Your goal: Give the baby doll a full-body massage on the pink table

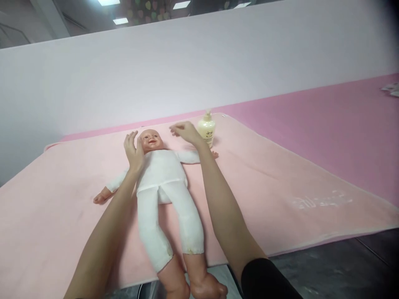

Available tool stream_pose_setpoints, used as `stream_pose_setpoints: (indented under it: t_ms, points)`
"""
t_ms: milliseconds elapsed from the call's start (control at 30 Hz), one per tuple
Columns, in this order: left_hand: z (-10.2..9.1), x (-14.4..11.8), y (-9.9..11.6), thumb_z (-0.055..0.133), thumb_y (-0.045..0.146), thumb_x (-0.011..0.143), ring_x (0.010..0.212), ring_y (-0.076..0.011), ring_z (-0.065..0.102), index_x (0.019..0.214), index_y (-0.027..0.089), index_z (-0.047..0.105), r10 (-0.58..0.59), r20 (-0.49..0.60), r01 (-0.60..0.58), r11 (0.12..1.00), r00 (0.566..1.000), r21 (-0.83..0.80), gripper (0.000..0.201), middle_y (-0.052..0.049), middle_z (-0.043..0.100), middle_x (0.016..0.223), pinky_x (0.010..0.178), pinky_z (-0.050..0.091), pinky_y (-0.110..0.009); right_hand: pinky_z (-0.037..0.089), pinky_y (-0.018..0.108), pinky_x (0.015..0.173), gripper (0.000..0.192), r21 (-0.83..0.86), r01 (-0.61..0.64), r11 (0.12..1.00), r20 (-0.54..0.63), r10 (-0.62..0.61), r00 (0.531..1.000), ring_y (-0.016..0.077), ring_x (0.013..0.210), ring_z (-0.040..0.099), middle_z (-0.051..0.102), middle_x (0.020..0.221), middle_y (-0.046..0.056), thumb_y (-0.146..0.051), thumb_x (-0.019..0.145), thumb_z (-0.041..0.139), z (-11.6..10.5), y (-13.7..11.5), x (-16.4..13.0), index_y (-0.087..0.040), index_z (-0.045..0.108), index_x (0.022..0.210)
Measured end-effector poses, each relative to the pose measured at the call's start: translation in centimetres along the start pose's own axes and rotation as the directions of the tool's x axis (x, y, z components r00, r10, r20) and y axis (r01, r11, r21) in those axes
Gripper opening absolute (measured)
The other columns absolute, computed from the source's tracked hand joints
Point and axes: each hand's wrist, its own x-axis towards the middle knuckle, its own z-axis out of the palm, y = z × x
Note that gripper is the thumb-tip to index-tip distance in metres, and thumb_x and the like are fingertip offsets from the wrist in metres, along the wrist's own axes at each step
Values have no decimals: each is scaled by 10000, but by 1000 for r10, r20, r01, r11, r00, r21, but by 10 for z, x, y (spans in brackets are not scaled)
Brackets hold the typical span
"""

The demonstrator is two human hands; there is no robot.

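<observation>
Head view: doll [162, 170] in white cloth suit lies face up, arms out, on pale pink blanket [264, 191]; its feet project past the blanket's near edge. Left hand [133, 153] beside the doll's head, fingers raised and parted, palm side toward its cheek; looks to be at the cheek, but contact can't be confirmed. Left forearm crosses in front of one doll arm. Right hand [187, 132] on the other side of the doll's head, well apart from it, above the doll's outstretched arm; fingers loosely bent, nothing visible in the grip. Hands are apart, doll's head between them. Pump bottle [207, 128], pale yellow, upright on blanket past the doll's outstretched arm, just beside the right wrist, partly hidden by it. Black sleeve [268, 280] on the right arm, near the doll's feet. Pink counter [327, 108] shows beyond the doll and to its right; white partition [187, 70] behind the doll's head.
</observation>
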Motion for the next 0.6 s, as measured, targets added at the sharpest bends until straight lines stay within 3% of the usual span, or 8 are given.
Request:
stream_pose_setpoints:
  t_ms: [67,133,167,233,300,333,467,600]
  points:
    - [5,-5,45,475,345,922,1218,-223,531,1160,197,627,56,32,-50,986,998,-158,318,-70,628,1234,1095,383,-384,537,211,748,166,84,43,996,-169,-28,985,54,710,612,680,826,-6,-192,907,505,-33,-17,5,-135,662,916]
    - [23,-12,88,437,373,939,1036,-218,636,1078,190,657,76,276,32,930,958,-365,318,-55,704,997,1013,461,-399,550,270,790,233,145,150,978,-433,-74,898,82,745,641,670,868,21,-280,931,481,-62,-24,7,-145,657,1002]
    - [37,-15,105,420,383,940,991,-228,657,974,170,680,40,442,169,890,896,-423,338,-68,713,939,984,483,-407,554,289,797,282,121,190,974,-511,-103,853,96,777,652,662,874,26,-343,941,459,-74,-24,8,-157,653,1026]
    - [71,-17,127,349,419,957,992,-255,666,899,141,684,-95,736,503,787,670,-356,438,-109,717,954,940,511,-420,556,330,819,367,85,223,971,-581,-134,803,130,857,664,656,894,37,-438,943,422,-90,-15,9,-171,650,1052]
    - [108,-13,135,278,465,969,995,-275,669,922,121,676,-214,872,733,646,440,-212,528,-144,716,982,934,515,-434,546,376,872,406,85,197,977,-577,-113,809,165,960,657,661,944,54,-476,933,410,-94,-1,10,-173,649,1061]
    - [125,-10,135,264,465,971,1001,-271,669,941,116,669,-234,892,789,584,387,-190,536,-149,713,1000,942,513,-417,536,397,902,415,88,165,982,-568,-87,818,183,1012,646,664,972,63,-484,926,411,-92,5,11,-172,653,1054]
    - [170,6,129,216,428,979,928,-229,682,946,122,645,-295,892,877,440,342,-191,528,-141,707,952,914,523,-348,493,442,981,435,0,53,999,-550,-44,834,238,1162,585,670,1042,89,-496,910,396,-75,23,10,-172,674,995]
    - [184,16,124,228,428,981,686,-166,643,782,145,625,-373,874,918,357,310,-173,526,-88,648,707,842,535,-304,415,471,1068,383,-103,107,989,-538,-146,830,245,1259,524,662,1116,106,-441,915,404,-61,28,8,-192,686,988]
